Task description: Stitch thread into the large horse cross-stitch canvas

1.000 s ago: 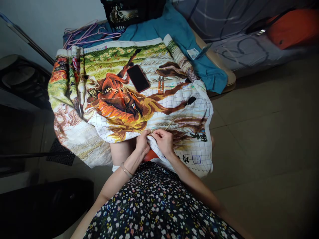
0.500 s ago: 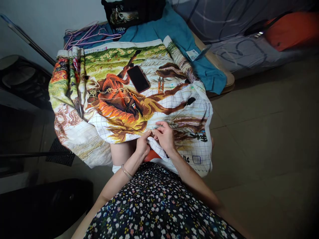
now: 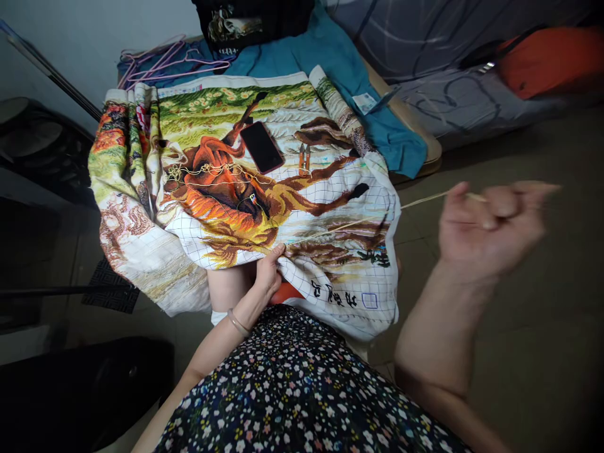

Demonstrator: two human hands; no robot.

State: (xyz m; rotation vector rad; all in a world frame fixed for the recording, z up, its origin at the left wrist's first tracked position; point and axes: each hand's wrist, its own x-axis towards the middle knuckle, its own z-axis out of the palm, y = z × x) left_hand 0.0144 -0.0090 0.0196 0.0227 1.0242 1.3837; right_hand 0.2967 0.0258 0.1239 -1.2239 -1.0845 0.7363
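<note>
A large cross-stitch cloth (image 3: 325,217) with a horse design lies over my lap, its sides rolled up. My left hand (image 3: 268,272) grips the near edge of the cloth, thumb on top and fingers underneath. Out to the right, beyond the cloth's edge, my right hand (image 3: 488,223) is raised and closed on a pale yellow thread (image 3: 344,226). The thread runs taut from the cloth near my left thumb to the right hand. Any needle in those fingers is too blurred to make out. A tangle of yellow thread (image 3: 207,171) rests on the stitched horse.
On the cloth lie a dark phone (image 3: 262,148) and orange-handled thread snips (image 3: 304,160). Pink hangers (image 3: 160,63) and a black bag (image 3: 255,25) sit on a teal cloth (image 3: 292,56) behind. An orange bag (image 3: 552,63) is at the upper right.
My right hand has moved from beside the left hand far out to the right, drawing the thread into a long straight line. The left hand has stayed on the cloth edge.
</note>
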